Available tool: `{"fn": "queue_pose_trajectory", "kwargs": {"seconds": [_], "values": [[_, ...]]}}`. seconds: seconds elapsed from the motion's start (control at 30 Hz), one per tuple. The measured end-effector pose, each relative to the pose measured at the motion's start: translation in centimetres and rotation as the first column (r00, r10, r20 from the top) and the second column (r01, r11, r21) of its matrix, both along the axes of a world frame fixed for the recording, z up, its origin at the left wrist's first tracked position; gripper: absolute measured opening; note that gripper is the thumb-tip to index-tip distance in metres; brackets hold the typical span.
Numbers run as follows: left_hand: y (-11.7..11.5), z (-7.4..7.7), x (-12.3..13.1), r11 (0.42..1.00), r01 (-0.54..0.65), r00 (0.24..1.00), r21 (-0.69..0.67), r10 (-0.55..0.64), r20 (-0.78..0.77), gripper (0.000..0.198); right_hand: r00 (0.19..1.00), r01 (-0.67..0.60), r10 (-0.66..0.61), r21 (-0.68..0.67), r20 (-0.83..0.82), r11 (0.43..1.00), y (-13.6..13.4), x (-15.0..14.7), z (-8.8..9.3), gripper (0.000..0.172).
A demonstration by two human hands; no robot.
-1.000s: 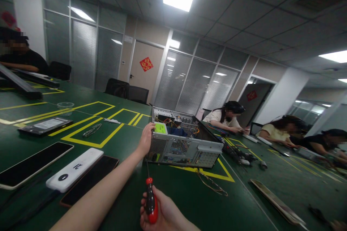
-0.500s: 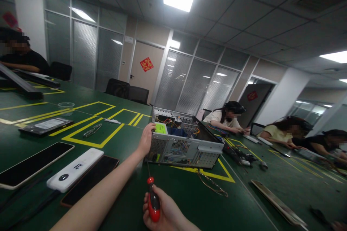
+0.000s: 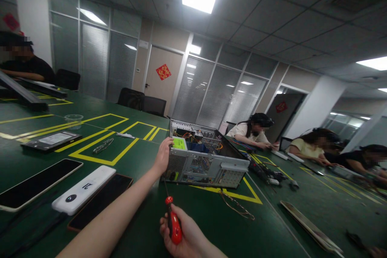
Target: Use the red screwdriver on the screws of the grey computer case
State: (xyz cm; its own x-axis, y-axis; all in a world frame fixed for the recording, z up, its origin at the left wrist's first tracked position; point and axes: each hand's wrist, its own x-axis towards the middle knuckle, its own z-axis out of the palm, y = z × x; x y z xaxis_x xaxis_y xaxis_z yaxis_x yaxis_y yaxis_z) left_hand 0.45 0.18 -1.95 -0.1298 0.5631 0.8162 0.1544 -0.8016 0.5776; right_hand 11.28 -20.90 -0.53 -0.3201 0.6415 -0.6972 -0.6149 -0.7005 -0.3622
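Note:
An open computer case (image 3: 208, 167) lies on the green table, its vented rear panel facing me and wires showing inside. My left hand (image 3: 164, 155) rests against the case's left corner, beside a yellow-green label (image 3: 179, 144), with the fingers partly hidden at the edge. Below it, my right hand (image 3: 181, 229) is closed around the red and black handle of a screwdriver (image 3: 174, 225). The thin shaft points up to the lower left corner of the case; whether the tip touches a screw cannot be made out.
Left of my arm lie a white device (image 3: 84, 189), two phones, a hard drive (image 3: 50, 140) and a small clear bag (image 3: 103, 146). Right of the case are glasses (image 3: 237, 205), dark cables (image 3: 269, 175) and another phone (image 3: 310, 225). Several people sit around the table.
The screwdriver handle has turned and tilted slightly in my right hand, its lower end shifting right. My left hand and the case look unmoved.

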Motion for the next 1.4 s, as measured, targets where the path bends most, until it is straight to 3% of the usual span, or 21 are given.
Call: {"fn": "queue_pose_trajectory", "kwargs": {"seconds": [0.2,0.3,0.5,0.6,0.73,0.97,1.17,1.4], "values": [[0.0,0.0,-0.1,1.0,0.003,1.0,-0.006,-0.003,-0.015,0.051,0.987,-0.157,0.156,0.02,0.036,0.987,0.2,0.2,0.1,0.048],[-0.1,0.0,-0.1,1.0,0.002,1.0,-0.016,-0.002,-0.015,0.052,0.994,-0.106,0.106,0.015,0.017,0.994,0.2,0.3,0.3,0.05],[0.1,0.0,0.0,1.0,0.001,1.0,-0.019,-0.001,-0.002,0.053,0.998,0.009,-0.009,-0.006,0.061,1.0,-0.1,-0.2,-0.6,0.03],[0.1,0.0,0.0,1.0,0.01,1.0,-0.022,-0.01,-0.001,0.053,0.995,0.018,-0.016,-0.013,0.103,1.0,-0.3,-0.6,-0.8,0.037],[0.0,0.0,0.0,1.0,0.012,1.0,-0.021,-0.012,0.001,0.052,0.99,-0.094,0.094,-0.006,0.103,0.996,-0.4,-0.5,-0.1,0.05],[0.1,0.0,0.1,0.999,0.007,1.0,-0.031,-0.007,0.003,0.052,0.995,-0.09,0.087,0.046,0.053,0.995,-0.3,0.2,-0.2,0.037],[0.0,0.1,0.0,0.999,0.026,1.0,-0.031,-0.026,0.006,0.051,0.996,0.052,-0.05,-0.029,0.077,0.998,-0.4,-0.6,-0.3,0.045],[0.0,0.1,0.0,1.0,0.016,1.0,-0.024,-0.016,0.006,0.051,0.996,-0.032,0.033,-0.009,0.082,0.999,-0.6,-0.6,1.1,0.054]]}}
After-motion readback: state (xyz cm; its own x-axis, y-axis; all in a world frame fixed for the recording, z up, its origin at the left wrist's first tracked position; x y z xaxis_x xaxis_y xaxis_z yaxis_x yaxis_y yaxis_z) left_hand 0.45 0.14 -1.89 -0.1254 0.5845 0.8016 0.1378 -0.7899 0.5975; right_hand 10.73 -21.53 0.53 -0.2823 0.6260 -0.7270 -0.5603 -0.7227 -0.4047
